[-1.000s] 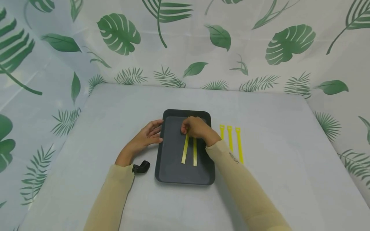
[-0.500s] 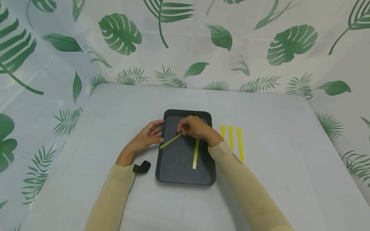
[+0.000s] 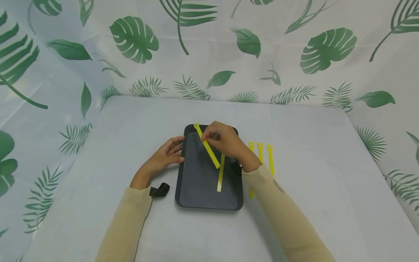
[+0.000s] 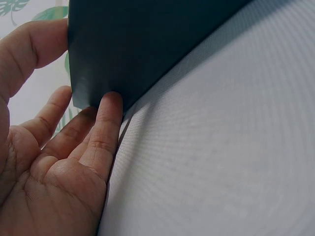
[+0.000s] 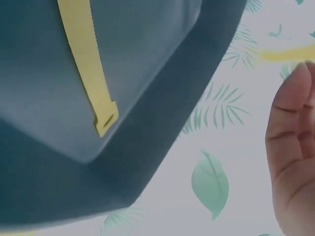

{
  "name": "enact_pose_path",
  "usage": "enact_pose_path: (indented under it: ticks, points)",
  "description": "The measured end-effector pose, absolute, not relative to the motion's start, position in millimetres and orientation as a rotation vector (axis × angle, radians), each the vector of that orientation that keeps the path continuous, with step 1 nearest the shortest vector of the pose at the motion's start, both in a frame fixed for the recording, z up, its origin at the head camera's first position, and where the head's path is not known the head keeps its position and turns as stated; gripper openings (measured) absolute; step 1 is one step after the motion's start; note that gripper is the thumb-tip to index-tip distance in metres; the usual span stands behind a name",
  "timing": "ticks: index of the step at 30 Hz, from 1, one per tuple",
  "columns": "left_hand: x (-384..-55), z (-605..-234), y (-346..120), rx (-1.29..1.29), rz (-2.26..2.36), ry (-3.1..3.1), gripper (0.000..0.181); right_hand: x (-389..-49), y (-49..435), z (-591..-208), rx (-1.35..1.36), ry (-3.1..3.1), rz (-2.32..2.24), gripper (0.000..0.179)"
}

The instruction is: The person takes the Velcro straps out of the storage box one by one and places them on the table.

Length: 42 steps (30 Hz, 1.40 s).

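Observation:
A dark rectangular tray (image 3: 199, 191) sits on the table, my left hand (image 3: 163, 154) at its left side. In the left wrist view, the fairly straight fingers (image 4: 106, 128) touch the tray's outer wall (image 4: 138, 44). Over the tray's far half, my right hand (image 3: 227, 140) pinches a yellow cable tie (image 3: 210, 152) between thumb and fingertips, its slotted head pointing to the far left. Another yellow cable tie (image 3: 220, 178) lies in the tray, partly hidden by the right hand; its slotted head (image 5: 107, 118) shows in the right wrist view.
Several yellow cable ties (image 3: 270, 158) lie side by side on the white table (image 3: 311, 163), right of the tray; the right forearm covers part of them. A black wrist camera (image 3: 160, 190) sticks out from the left cuff. Leaf-printed cloth (image 3: 209, 47) hangs behind the table.
The right hand has lifted one cable tie off the tray floor and turned it, swinging its slotted head toward the far left. The other tie's near end shifted slightly. The left hand stays put.

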<state>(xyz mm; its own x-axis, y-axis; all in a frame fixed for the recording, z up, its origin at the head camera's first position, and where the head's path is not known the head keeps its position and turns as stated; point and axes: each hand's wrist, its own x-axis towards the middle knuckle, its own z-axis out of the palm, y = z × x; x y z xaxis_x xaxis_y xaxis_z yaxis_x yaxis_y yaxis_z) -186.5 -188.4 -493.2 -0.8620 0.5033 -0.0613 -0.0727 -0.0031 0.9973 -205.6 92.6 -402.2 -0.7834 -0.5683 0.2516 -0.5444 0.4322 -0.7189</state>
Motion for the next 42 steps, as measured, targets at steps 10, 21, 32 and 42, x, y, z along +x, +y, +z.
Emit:
enact_pose_path:
  ticks: [10,21,32,42]
  points:
    - [-185.3,-493.1,-188.5,0.45,1.911,1.891,0.082,-192.4,107.7,-394.8,-0.786,2.54,-1.517,0.013]
    - [-184.6,-492.7,-187.8,0.439,1.908,1.885,0.082,-185.2,141.6,-391.8,-0.553,2.202,-1.811,0.02]
    - [-184.9,-492.4,-184.8,0.451,1.913,1.875,0.082,-171.4,178.9,-400.2,-0.497,2.138,-2.002,0.018]
    - [-182.1,-492.1,-186.1,0.437,1.889,1.914,0.082,-160.8,219.7,-408.4,-0.436,2.16,-1.983,0.029]
